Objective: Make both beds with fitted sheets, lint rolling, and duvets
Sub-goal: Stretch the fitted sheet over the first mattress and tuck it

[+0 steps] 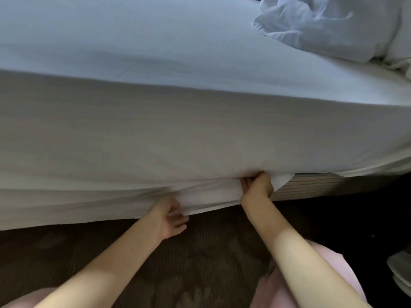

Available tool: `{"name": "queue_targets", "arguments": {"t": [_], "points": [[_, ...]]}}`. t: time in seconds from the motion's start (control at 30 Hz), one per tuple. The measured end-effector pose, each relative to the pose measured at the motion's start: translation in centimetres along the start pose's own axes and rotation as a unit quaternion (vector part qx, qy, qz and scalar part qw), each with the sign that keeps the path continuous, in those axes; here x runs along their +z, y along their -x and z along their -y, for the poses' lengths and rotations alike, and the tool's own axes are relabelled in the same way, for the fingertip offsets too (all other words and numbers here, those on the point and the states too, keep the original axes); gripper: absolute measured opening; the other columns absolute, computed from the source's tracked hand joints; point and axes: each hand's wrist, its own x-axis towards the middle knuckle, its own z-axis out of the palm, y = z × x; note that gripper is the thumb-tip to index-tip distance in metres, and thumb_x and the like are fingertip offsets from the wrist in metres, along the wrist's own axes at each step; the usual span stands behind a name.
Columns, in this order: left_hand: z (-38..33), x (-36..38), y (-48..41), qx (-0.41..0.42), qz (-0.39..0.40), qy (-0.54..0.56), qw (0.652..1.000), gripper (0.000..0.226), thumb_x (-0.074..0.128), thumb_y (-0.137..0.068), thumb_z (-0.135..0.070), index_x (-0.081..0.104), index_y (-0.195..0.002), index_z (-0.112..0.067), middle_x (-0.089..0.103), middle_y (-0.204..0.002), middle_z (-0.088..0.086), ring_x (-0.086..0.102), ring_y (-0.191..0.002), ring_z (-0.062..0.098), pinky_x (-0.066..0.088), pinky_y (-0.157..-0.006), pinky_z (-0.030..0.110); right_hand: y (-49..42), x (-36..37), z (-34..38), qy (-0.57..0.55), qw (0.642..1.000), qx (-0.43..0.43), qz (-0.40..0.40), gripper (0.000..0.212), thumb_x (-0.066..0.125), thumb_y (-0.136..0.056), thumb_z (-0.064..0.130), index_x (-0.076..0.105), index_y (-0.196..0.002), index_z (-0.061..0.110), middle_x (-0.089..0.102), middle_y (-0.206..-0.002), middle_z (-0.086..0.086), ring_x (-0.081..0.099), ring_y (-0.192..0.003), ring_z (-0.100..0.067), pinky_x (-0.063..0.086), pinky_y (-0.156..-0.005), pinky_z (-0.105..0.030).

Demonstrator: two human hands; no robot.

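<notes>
A white fitted sheet (pixel 178 134) covers the top and near side of the mattress, its lower hem hanging loose along the bed's bottom edge. My left hand (pixel 171 216) holds the hem from below, thumb on the cloth and fingers partly curled under it. My right hand (pixel 255 185) is pushed in at the mattress's lower edge, fingers hidden in the bunched sheet it grips. To its right the striped bed base (pixel 315 181) is bare. A crumpled white duvet (pixel 329 25) lies on the bed at the top right.
Dark patterned carpet (pixel 200 263) lies under my arms. A grey shoe (pixel 400 267) shows at the right edge. My pink clothing (pixel 333 267) fills the lower right.
</notes>
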Motion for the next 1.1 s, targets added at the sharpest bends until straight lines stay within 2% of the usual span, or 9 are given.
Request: {"name": "queue_targets", "arguments": {"t": [0.07,0.13,0.17,0.27,0.37,0.57,0.8,0.93,1.1], "points": [[0.6,0.2,-0.8,0.017,-0.007,0.023,1.000,0.014,0.042,-0.096,-0.010,0.053,-0.103,-0.004,0.047,-0.132,0.024,0.047,-0.124,0.036,0.036,-0.101,0.046,-0.4,-0.5,0.3,-0.005,0.999,0.025,0.031,0.018,0.044,-0.094,0.008,0.057,-0.106,0.008,0.060,-0.097,-0.008,0.060,-0.079,-0.020,0.054,-0.084,-0.032],[0.6,0.6,-1.8,0.052,-0.001,0.050,0.997,0.033,0.044,-0.096,-0.012,0.045,-0.128,-0.006,0.042,-0.138,0.021,0.041,-0.129,0.038,0.033,-0.105,0.048,-0.8,-0.7,1.0,-0.003,0.997,0.057,0.058,0.014,0.043,-0.095,0.012,0.057,-0.098,0.011,0.059,-0.094,-0.008,0.059,-0.081,-0.020,0.050,-0.094,-0.035],[0.5,0.8,-2.1,0.063,-0.004,0.069,0.996,0.035,0.044,-0.096,-0.010,0.042,-0.131,-0.008,0.043,-0.136,0.020,0.042,-0.128,0.039,0.033,-0.107,0.049,-1.0,-0.8,1.2,-0.003,0.996,0.069,0.063,0.014,0.042,-0.096,0.013,0.056,-0.091,0.012,0.058,-0.094,-0.008,0.059,-0.082,-0.020,0.050,-0.095,-0.036],[0.3,1.4,-2.6,0.066,-0.017,0.106,0.992,0.012,0.044,-0.094,-0.003,0.049,-0.103,-0.009,0.050,-0.116,0.016,0.051,-0.115,0.036,0.040,-0.099,0.047,-1.4,-1.0,1.8,0.008,0.993,0.097,0.067,0.020,0.038,-0.095,0.011,0.052,-0.081,0.013,0.057,-0.092,-0.010,0.059,-0.081,-0.023,0.051,-0.092,-0.038],[0.2,2.4,-2.2,0.072,-0.047,0.118,0.989,0.010,0.046,-0.093,-0.002,0.047,-0.084,-0.006,0.047,-0.096,0.013,0.053,-0.090,0.029,0.043,-0.092,0.037,-1.9,-1.6,2.5,0.002,0.987,0.138,0.084,0.027,0.033,-0.094,0.005,0.047,-0.071,0.012,0.055,-0.086,-0.010,0.058,-0.080,-0.025,0.050,-0.094,-0.041],[-1.0,3.2,0.8,0.107,-0.023,0.151,0.982,0.017,0.040,-0.094,0.000,0.050,-0.080,-0.001,0.056,-0.088,0.014,0.057,-0.077,0.023,0.043,-0.086,0.030,-2.1,-1.8,3.2,-0.011,0.979,0.173,0.110,0.031,0.029,-0.093,-0.002,0.048,-0.071,0.008,0.055,-0.085,-0.012,0.056,-0.081,-0.026,0.044,-0.101,-0.044],[-1.3,2.9,3.4,0.133,0.028,0.177,0.975,0.017,0.038,-0.093,0.003,0.055,-0.094,0.006,0.061,-0.099,0.021,0.061,-0.093,0.032,0.047,-0.091,0.036,-1.7,-1.9,3.7,-0.038,0.974,0.187,0.121,0.029,0.029,-0.093,-0.006,0.054,-0.081,0.002,0.056,-0.090,-0.014,0.053,-0.108,-0.031,0.039,-0.107,-0.044],[-0.9,2.4,3.9,0.137,0.065,0.191,0.970,0.020,0.036,-0.091,0.007,0.055,-0.095,0.005,0.060,-0.111,0.023,0.059,-0.106,0.034,0.044,-0.100,0.038,-1.7,-2.8,3.9,-0.045,0.964,0.184,0.186,0.027,0.034,-0.088,-0.011,0.057,-0.086,0.003,0.058,-0.095,-0.016,0.056,-0.099,-0.030,0.039,-0.107,-0.045],[-1.5,1.5,3.4,0.153,0.071,0.087,0.982,0.019,0.036,-0.090,0.007,0.053,-0.092,-0.002,0.064,-0.108,0.019,0.072,-0.075,0.026,0.050,-0.080,0.037,-2.9,-3.5,4.3,0.053,0.940,0.165,0.295,0.021,0.040,-0.086,-0.009,0.057,-0.086,0.004,0.063,-0.095,-0.014,0.062,-0.097,-0.028,0.052,-0.092,-0.044]]}}
